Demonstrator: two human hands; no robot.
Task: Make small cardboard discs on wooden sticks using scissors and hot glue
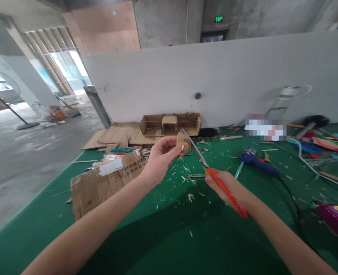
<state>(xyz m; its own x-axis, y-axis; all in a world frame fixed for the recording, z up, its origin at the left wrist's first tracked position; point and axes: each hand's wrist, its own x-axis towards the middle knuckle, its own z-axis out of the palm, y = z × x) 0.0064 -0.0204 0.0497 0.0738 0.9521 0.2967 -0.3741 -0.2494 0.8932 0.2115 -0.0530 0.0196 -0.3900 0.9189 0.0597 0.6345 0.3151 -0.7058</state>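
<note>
My left hand (162, 158) pinches a small cardboard piece (185, 143) with a rounded part, held up above the table. In my right hand (226, 187) is a pair of scissors with red-orange handles (225, 190), blades pointing up and to the left. The blades lie close beside the cardboard piece; I cannot tell whether they touch it. Behind the hands, a long open cardboard box form (153, 125) with a small box in its middle stands by the white panel. Pale shavings (191, 197) are scattered on the table below.
A printed cardboard sheet (92, 194) lies at the left of the green table (169, 244). To the right are a blue glue gun (256, 162) with a black cord, a purple device (336, 221) and a pile of tools and scraps. A white panel (228, 76) borders the back.
</note>
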